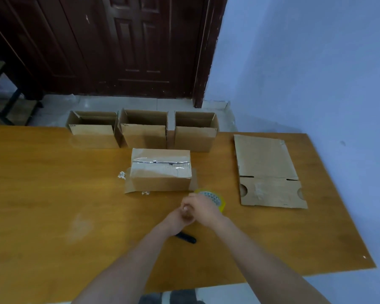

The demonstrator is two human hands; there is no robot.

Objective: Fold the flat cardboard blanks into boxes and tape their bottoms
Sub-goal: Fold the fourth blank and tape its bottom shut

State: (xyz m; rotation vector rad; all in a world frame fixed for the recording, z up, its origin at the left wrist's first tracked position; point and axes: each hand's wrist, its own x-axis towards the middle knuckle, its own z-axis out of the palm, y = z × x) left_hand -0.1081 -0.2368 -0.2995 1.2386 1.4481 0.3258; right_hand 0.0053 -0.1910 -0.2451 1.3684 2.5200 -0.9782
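The desk [53, 183] is a warm orange-yellow wood tone with faint pale smears. The taped box [160, 172] is plain brown cardboard, crossed by a glossy clear strip over a dark seam line. Three open boxes [144, 132] behind it are the same brown, as is the flat blank [266, 167], which shows dull pale patches. The tape roll [213, 199] is yellow with a whitish dotted face. A black tool [187, 238] lies near. The wall [305, 62] is pale blue; the door [119, 40] dark reddish brown.
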